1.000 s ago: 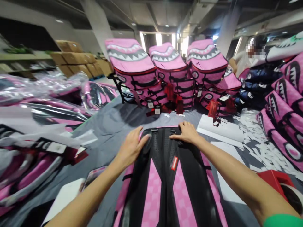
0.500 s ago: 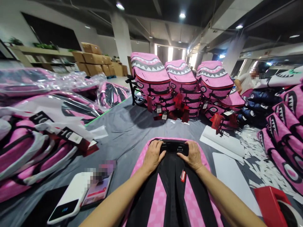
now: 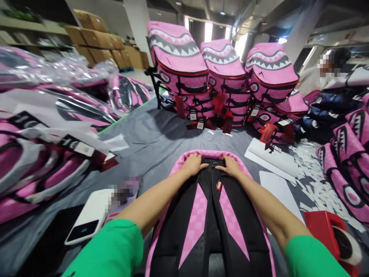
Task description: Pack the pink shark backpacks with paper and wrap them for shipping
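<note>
A pink and black backpack [image 3: 193,234] lies in front of me with its strap side up and its top end pointing away. My left hand [image 3: 193,164] is closed over the left part of its top edge, thumb on the black back panel. Opposite it, my right hand [image 3: 230,166] grips the right part of the same edge, thumb pointing inward. Between the two thumbs shows a small buckle [image 3: 215,164]. A small red tag [image 3: 219,185] sits on the right strap. The undersides of my fingers are hidden by the edge.
Stacked pink backpacks [image 3: 178,50] stand at the back, with plastic-wrapped ones [image 3: 83,104] at left. A white power bank [image 3: 89,215] and a phone [image 3: 131,190] lie left. White paper [image 3: 279,192], paper scraps [image 3: 319,177] and a red tape dispenser [image 3: 325,234] are right. A person [image 3: 314,80] is behind.
My view has tilted down and my arms reach farther out. Both hands still hold the backpack's top end, now closer together; more of its straps and back panel shows.
</note>
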The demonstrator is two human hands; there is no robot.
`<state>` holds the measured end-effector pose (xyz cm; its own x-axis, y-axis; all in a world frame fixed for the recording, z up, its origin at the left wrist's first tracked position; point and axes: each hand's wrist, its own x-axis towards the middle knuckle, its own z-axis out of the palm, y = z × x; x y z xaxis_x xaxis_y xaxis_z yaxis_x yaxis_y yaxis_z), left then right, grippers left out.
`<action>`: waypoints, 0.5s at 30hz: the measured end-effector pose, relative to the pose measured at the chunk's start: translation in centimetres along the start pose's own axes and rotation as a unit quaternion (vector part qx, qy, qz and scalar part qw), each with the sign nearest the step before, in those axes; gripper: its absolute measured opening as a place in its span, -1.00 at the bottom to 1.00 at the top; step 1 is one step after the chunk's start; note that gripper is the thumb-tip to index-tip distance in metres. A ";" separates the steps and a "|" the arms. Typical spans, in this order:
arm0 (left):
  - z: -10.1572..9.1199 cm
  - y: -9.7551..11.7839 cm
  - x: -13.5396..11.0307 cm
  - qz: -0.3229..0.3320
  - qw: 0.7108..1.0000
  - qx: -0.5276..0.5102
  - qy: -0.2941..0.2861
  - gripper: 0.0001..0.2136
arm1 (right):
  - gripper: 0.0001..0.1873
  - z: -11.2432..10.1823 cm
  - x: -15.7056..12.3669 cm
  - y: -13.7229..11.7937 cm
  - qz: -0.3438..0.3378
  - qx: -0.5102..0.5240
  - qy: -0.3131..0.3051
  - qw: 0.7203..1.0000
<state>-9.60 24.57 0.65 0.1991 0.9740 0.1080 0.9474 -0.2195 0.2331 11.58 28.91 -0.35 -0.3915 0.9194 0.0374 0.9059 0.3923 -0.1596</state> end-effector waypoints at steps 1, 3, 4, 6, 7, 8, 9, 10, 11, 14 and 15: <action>-0.1 1.0 -0.5 -0.002 1.000 0.000 0.005 -0.37 | -0.45 0.2 0.5 0.0 0.009 -0.004 0.004 1.000; 0.0 3.1 -1.8 -0.008 1.000 -0.015 -0.015 -0.19 | -0.46 0.5 0.8 -0.3 0.022 -0.012 0.019 1.000; 0.2 3.9 -2.4 -0.014 0.999 -0.025 -0.044 -0.16 | -0.46 0.6 0.7 -0.5 0.027 -0.016 0.028 0.999; 0.7 4.8 -3.1 -0.028 0.994 -0.038 -0.094 -0.19 | -0.51 0.3 0.3 -1.1 0.025 -0.023 0.049 0.998; 0.8 4.8 -3.3 -0.033 0.993 -0.037 -0.104 -0.23 | -0.58 0.0 0.1 -1.4 0.016 -0.027 0.058 0.998; 0.9 4.7 -3.3 -0.036 0.994 -0.033 -0.100 -0.28 | -0.66 -0.5 0.0 -1.7 0.003 -0.031 0.066 0.997; 1.0 4.4 -3.2 -0.040 0.995 -0.030 -0.087 -0.32 | -0.72 -1.1 0.0 -1.8 -0.012 -0.036 0.073 0.997; 1.0 4.1 -3.1 -0.045 0.996 -0.028 -0.075 -0.35 | -0.72 -1.7 0.2 -1.8 -0.025 -0.041 0.079 0.996; 1.1 3.8 -3.0 -0.049 0.996 -0.028 -0.064 -0.37 | -0.66 -2.4 0.7 -1.6 -0.034 -0.045 0.082 0.995; 1.5 3.3 -3.2 -0.059 0.997 -0.035 -0.031 -0.38 | -0.50 -3.9 3.4 -0.1 -0.021 -0.059 0.062 0.996; 1.7 3.3 -3.2 -0.059 0.997 -0.043 -0.018 -0.38 | -0.50 -4.1 4.6 0.6 -0.011 -0.063 0.044 0.997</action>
<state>-6.70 20.79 -0.60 0.0972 0.9944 0.0413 0.9398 -0.1054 0.3250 11.00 33.50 3.79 -0.4016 0.9070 0.1263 0.9121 0.4085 -0.0332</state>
